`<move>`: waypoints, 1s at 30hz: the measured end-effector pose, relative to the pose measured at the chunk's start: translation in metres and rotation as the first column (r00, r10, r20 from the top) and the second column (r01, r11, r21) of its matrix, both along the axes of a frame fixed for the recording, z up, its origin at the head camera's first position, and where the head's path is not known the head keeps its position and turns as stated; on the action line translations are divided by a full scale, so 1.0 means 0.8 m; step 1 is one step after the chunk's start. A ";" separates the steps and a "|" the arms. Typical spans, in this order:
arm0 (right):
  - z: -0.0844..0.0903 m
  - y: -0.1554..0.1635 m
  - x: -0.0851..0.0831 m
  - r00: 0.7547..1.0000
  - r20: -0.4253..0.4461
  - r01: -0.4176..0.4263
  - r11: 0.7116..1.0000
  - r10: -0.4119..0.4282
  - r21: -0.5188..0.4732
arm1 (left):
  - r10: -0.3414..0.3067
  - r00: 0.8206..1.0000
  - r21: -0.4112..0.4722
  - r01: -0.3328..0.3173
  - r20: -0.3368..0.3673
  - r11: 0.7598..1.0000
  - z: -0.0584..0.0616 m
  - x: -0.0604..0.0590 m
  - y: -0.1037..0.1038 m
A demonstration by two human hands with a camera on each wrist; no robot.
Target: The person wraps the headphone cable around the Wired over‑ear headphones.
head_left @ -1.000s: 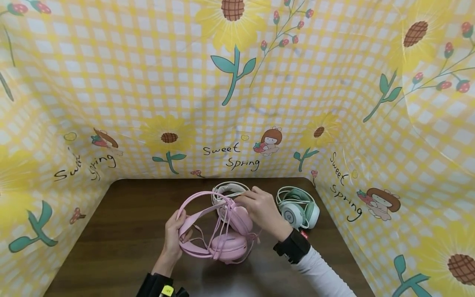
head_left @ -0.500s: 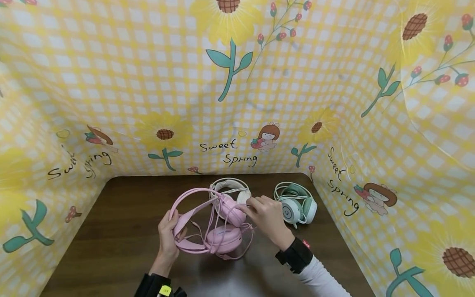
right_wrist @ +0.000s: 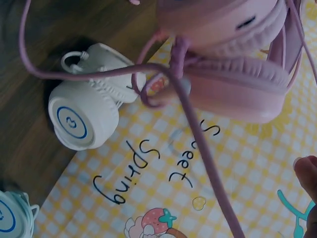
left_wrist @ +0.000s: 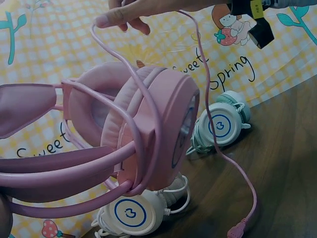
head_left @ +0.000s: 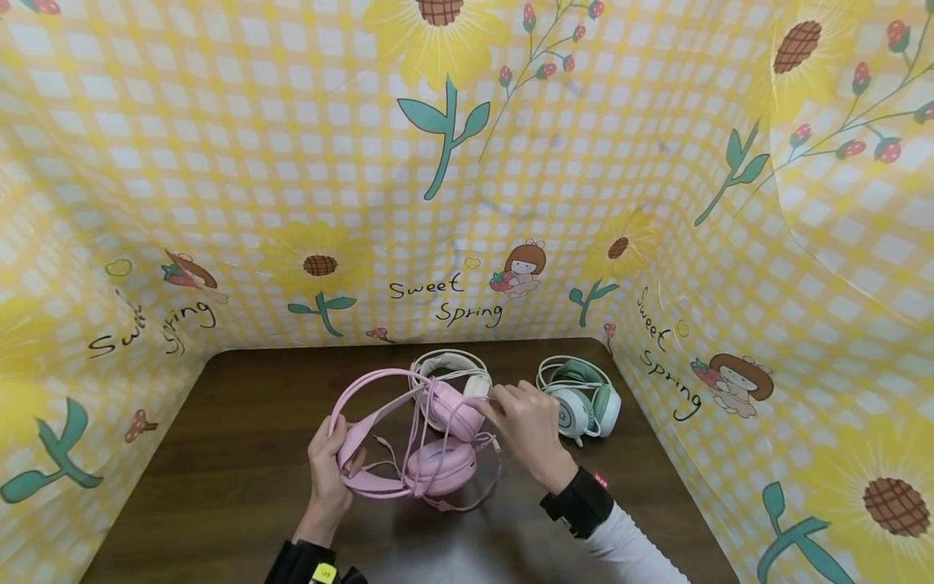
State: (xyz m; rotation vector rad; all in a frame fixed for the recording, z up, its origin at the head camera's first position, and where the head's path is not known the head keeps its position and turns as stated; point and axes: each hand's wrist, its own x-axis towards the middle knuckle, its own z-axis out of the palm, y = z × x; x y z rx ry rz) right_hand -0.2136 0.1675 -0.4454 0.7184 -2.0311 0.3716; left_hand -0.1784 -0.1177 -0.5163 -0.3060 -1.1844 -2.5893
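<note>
A pink headset (head_left: 430,438) is held above the brown table (head_left: 241,470). My left hand (head_left: 328,470) grips its headband at the left end. My right hand (head_left: 527,430) pinches the pink cable (left_wrist: 218,139) beside the upper ear cup (head_left: 456,408). The cable loops round the ear cups (left_wrist: 163,129) and hangs down to a plug (left_wrist: 237,230). In the right wrist view the cable (right_wrist: 198,144) runs across the cups (right_wrist: 237,64).
A white headset (head_left: 448,369) lies behind the pink one, and a green one (head_left: 584,401) sits to the right. Both also show as white (left_wrist: 133,213) and green (left_wrist: 220,126) cups. Yellow flowered cloth walls (head_left: 467,203) close in three sides.
My right hand has drawn the cable a little to the right and down. The pink headset has shifted slightly left with my left hand.
</note>
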 end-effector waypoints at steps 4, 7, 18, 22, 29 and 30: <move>0.004 -0.005 -0.011 0.998 -0.051 -0.039 0.999 0.039 0.006 | -0.069 0.997 -0.018 0.068 -0.018 0.998 -0.001 -0.001 0.000; 0.008 -0.014 -0.017 0.991 -0.089 -0.096 0.995 0.099 0.038 | -0.118 0.993 -0.045 0.117 -0.013 0.992 -0.003 0.001 0.004; 0.005 -0.018 -0.031 0.983 0.148 -0.116 0.991 0.107 0.059 | -0.308 0.950 -0.025 0.307 -0.048 0.951 -0.008 0.004 0.002; -0.002 -0.008 -0.031 0.963 0.228 -0.161 0.986 0.145 0.053 | -0.365 0.928 0.082 0.371 -0.079 0.925 -0.009 0.004 -0.009; -0.004 -0.002 -0.032 0.952 0.267 -0.150 0.989 0.146 -0.008 | -0.395 0.912 0.157 0.409 -0.115 0.899 -0.005 -0.002 -0.017; -0.002 -0.002 -0.034 0.953 0.269 -0.137 0.990 0.140 -0.030 | -0.405 0.908 0.150 0.418 -0.109 0.896 -0.004 -0.003 -0.016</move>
